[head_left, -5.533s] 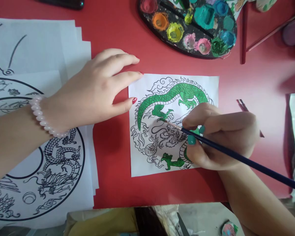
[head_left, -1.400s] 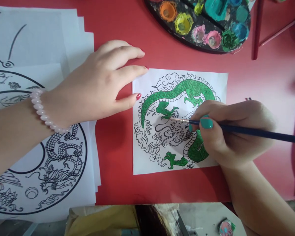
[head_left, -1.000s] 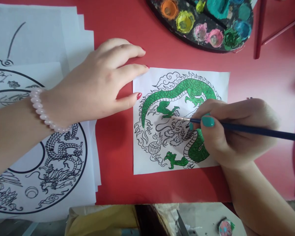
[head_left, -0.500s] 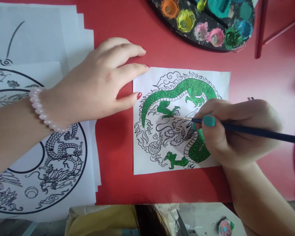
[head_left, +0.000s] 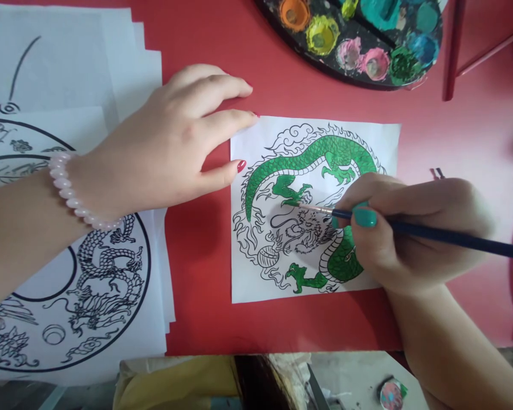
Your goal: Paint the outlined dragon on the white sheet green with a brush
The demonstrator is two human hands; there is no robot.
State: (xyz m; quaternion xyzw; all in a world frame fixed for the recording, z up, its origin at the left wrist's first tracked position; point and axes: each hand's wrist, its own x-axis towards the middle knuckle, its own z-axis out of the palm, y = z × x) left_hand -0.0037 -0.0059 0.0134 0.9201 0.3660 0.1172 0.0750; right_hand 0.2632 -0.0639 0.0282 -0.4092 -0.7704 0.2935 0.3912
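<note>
On the smooth red counter [head_left: 205,307], 1 white rectangular paper sheet [head_left: 316,188] with 1 mostly green printed dragon [head_left: 308,158] lies flat, in the middle. The right hand [head_left: 427,265] is closed in a pinch around 1 thin dark-blue paintbrush [head_left: 444,236]. The left hand [head_left: 183,136], fingers half spread, holds nothing, at the sheet's left edge. Far right is 1 black paint palette [head_left: 342,28] with 2 pink wells [head_left: 375,64].

Head camera looks down (close) at table [head_left: 205,327].
</note>
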